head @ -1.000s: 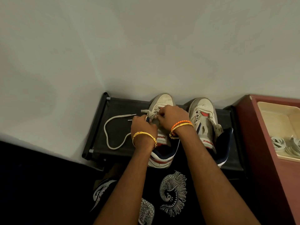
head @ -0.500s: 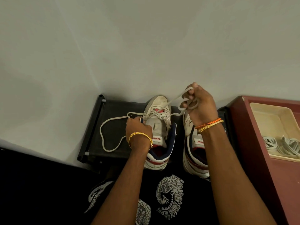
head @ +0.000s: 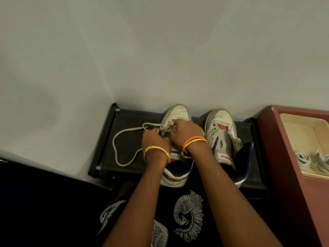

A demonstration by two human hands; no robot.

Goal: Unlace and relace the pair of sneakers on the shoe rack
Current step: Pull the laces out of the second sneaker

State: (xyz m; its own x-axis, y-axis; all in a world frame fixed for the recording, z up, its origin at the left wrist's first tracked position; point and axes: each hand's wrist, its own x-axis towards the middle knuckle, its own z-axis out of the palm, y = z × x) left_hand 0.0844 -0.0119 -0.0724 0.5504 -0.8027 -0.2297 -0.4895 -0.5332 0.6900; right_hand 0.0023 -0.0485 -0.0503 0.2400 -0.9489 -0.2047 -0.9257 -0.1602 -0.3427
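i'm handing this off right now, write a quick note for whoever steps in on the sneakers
Left hand: fingers curled at the lace by the eyelets of the left sneaker.
Right hand: also working that lace at the same eyelets; the exact grip is hidden.
Both sneakers stand on the shoe rack, toes to the wall. A long loop of lace trails left across the rack.
Right sneaker: no lace in its eyelets, tongue pulled open.
Left: finish lacing the left sneaker, then lace the right one. Loose laces lie in the tray to the right.
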